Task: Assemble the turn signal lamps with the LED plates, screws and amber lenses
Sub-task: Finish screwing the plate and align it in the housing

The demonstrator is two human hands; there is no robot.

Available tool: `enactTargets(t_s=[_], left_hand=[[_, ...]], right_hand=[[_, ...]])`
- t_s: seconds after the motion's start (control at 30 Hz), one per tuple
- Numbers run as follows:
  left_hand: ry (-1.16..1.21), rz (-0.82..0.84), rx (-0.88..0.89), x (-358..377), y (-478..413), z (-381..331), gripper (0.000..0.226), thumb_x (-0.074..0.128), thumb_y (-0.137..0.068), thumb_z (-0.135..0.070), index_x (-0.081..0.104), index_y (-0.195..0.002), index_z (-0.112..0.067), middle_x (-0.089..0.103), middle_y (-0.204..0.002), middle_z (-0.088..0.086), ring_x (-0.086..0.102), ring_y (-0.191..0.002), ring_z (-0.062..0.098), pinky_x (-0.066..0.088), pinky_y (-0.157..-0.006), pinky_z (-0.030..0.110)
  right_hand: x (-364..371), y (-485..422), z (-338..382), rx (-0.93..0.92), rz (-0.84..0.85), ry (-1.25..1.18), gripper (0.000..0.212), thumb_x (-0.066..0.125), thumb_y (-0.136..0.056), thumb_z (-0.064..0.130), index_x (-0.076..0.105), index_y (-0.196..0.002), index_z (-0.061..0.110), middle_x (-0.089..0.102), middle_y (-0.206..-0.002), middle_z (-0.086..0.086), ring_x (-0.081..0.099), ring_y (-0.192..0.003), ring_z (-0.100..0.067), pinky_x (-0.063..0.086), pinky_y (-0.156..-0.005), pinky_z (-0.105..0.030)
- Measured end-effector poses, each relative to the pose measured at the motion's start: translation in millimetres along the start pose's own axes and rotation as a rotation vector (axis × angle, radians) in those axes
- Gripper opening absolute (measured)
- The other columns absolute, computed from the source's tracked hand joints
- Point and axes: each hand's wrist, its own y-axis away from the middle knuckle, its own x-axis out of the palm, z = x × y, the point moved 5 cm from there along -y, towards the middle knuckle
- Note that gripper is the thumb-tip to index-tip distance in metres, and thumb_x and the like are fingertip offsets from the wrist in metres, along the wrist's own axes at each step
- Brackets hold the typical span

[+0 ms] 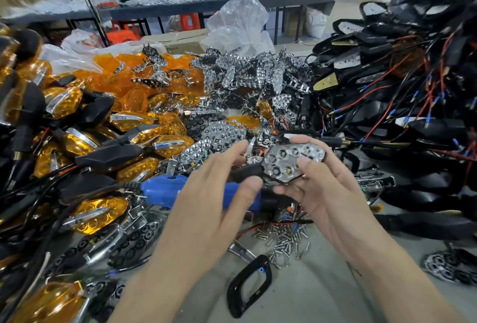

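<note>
Clear plastic bag (238, 21) top center, cardboard box (180, 38) lower left of it, red stool (189, 21) under the far counter (167, 10) behind.

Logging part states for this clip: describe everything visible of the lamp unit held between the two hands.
The lamp unit is a black housing with a chrome LED plate seated face up, its round cups showing pale LEDs. No amber lens covers it. A black stem points toward the left hand, whose thumb meets the stem; whether it grips is unclear. The right hand grips the unit, thumb on the near edge, fingers over the far edge.
</note>
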Motion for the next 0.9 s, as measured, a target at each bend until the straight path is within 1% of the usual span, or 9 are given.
enactTargets(t_s=[0.07, 0.13, 0.2, 0.27, 0.37, 0.47, 0.6, 0.8, 0.9], left_hand=[[0.018, -0.025, -0.021, -9, 1, 9, 0.038, 0.036, -0.095, -0.067, 0.033, -0.133, -0.064, 0.056, -0.118, -0.035, 0.057, -0.109, -0.008, 0.047, -0.085, 0.014], [0.019, -0.016, -0.024, -10, 1, 12, 0.031, 0.039, -0.091, -0.067, 0.038, -0.122, -0.068, 0.060, -0.106, -0.033, 0.061, -0.094, -0.004, 0.048, -0.073, 0.013], [0.040, 0.009, -0.027, -6, 2, 11, 0.025, 0.044, -0.090, -0.065, 0.048, -0.114, -0.061, 0.063, -0.097, -0.028, 0.063, -0.080, 0.003, 0.046, -0.067, 0.016], [0.057, 0.008, -0.034, -1, 2, 11, 0.019, 0.047, -0.093, -0.062, 0.053, -0.109, -0.054, 0.063, -0.090, -0.023, 0.061, -0.075, 0.004, 0.043, -0.063, 0.014], [0.053, -0.029, -0.028, 0, 1, 10, 0.015, 0.048, -0.096, -0.057, 0.057, -0.104, -0.048, 0.063, -0.089, -0.027, 0.059, -0.074, -0.004, 0.039, -0.061, 0.006], [0.077, -0.037, -0.052, 0, 1, 14, 0.016, 0.045, -0.092, -0.056, 0.056, -0.101, -0.049, 0.064, -0.093, -0.029, 0.063, -0.083, -0.003, 0.042, -0.064, 0.007], [0.064, -0.038, -0.066, 2, 2, 17, 0.017, 0.042, -0.093, -0.058, 0.056, -0.098, -0.048, 0.065, -0.087, -0.019, 0.060, -0.075, 0.007, 0.041, -0.060, 0.013], [0.057, -0.032, -0.061, 3, 0, 15, 0.020, 0.041, -0.094, -0.058, 0.055, -0.099, -0.045, 0.064, -0.085, -0.017, 0.058, -0.070, 0.010, 0.040, -0.055, 0.015], [0.052, -0.026, -0.054, 3, 1, 15, 0.020, 0.040, -0.094, -0.058, 0.055, -0.100, -0.045, 0.063, -0.084, -0.017, 0.058, -0.070, 0.010, 0.041, -0.056, 0.016]], right_hand=[[-5, -3, 3, -0.020, -0.073, -0.044, 0.032, 0.057, -0.091, 0.018, 0.070, -0.120, 0.020, 0.068, -0.116, -0.029, 0.068, -0.089, -0.027, 0.059, -0.068, -0.032], [-11, -5, 7, -0.037, -0.126, -0.096, 0.032, 0.057, -0.091, 0.018, 0.069, -0.120, 0.018, 0.067, -0.119, -0.031, 0.068, -0.091, -0.030, 0.060, -0.067, -0.033], [-15, -5, 10, -0.046, -0.142, -0.132, 0.028, 0.056, -0.091, 0.017, 0.071, -0.114, 0.021, 0.069, -0.115, -0.027, 0.071, -0.095, -0.032, 0.061, -0.070, -0.036], [-17, -5, 11, -0.035, -0.140, -0.155, 0.026, 0.054, -0.091, 0.017, 0.072, -0.109, 0.023, 0.070, -0.112, -0.023, 0.072, -0.100, -0.035, 0.061, -0.073, -0.040], [-18, -4, 10, -0.013, -0.130, -0.152, 0.024, 0.055, -0.091, 0.015, 0.072, -0.106, 0.025, 0.071, -0.101, -0.012, 0.074, -0.098, -0.032, 0.062, -0.076, -0.044], [-15, -4, 8, -0.033, -0.123, -0.093, 0.022, 0.062, -0.090, 0.012, 0.072, -0.105, 0.026, 0.070, -0.094, -0.006, 0.073, -0.092, -0.023, 0.062, -0.076, -0.039], [-15, -3, 6, -0.041, -0.162, -0.047, 0.026, 0.067, -0.083, 0.009, 0.068, -0.103, 0.024, 0.063, -0.104, -0.018, 0.068, -0.095, -0.026, 0.061, -0.074, -0.033], [-14, -2, 8, -0.035, -0.136, -0.073, 0.024, 0.067, -0.083, 0.009, 0.070, -0.099, 0.027, 0.059, -0.113, -0.029, 0.066, -0.100, -0.030, 0.060, -0.074, -0.032], [-13, -2, 9, -0.030, -0.141, -0.070, 0.026, 0.066, -0.083, 0.009, 0.064, -0.107, 0.021, 0.056, -0.120, -0.040, 0.067, -0.101, -0.030, 0.060, -0.074, -0.031]])
